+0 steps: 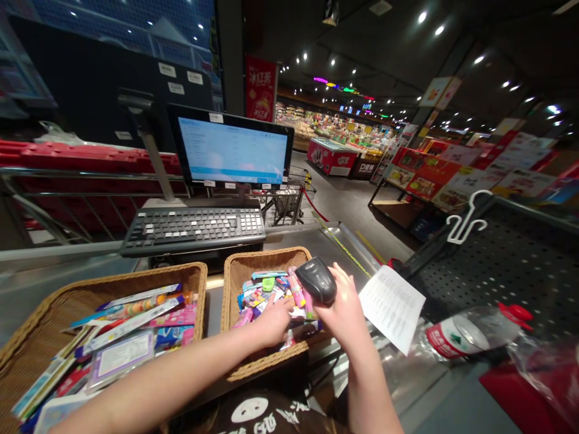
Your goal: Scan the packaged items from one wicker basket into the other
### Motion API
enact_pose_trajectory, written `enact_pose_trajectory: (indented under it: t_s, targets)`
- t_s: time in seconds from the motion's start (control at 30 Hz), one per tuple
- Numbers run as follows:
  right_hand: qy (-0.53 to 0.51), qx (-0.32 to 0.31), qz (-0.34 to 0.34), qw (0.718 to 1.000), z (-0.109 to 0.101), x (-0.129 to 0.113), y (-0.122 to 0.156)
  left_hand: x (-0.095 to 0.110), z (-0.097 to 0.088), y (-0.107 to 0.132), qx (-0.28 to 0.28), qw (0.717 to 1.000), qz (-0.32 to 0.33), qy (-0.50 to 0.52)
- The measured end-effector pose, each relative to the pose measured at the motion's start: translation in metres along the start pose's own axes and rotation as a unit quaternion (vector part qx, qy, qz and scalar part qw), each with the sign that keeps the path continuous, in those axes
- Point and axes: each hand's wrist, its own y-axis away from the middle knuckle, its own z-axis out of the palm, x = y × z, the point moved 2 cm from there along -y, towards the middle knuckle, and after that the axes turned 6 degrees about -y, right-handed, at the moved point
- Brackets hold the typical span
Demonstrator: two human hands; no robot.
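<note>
Your right grip [340,306] wraps the black scanner [318,281] over the right-hand wicker basket [260,263] — your left grip [274,322] is at the small packages [266,285] inside — whether grasping any, I cannot tell.

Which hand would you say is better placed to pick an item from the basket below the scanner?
Probably the left hand: its fingers are down among the small packaged goods in the wicker basket, while the right hand is occupied holding the black scanner.
</note>
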Motion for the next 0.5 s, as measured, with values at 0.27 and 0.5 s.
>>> enact_pose_trajectory:
  t_s: [0.27,0.5]
  targets:
    - [-0.001,0.004,-0.007,1.000,-0.0007,0.0022,-0.0015,-0.0046,-0.0055,-0.0021,0.050,0.998,0.021,0.012]
    - [0.001,0.003,-0.011,1.000,-0.0017,0.0028,-0.0015,-0.0001,-0.0095,0.0000,0.086,0.996,0.015,0.035]
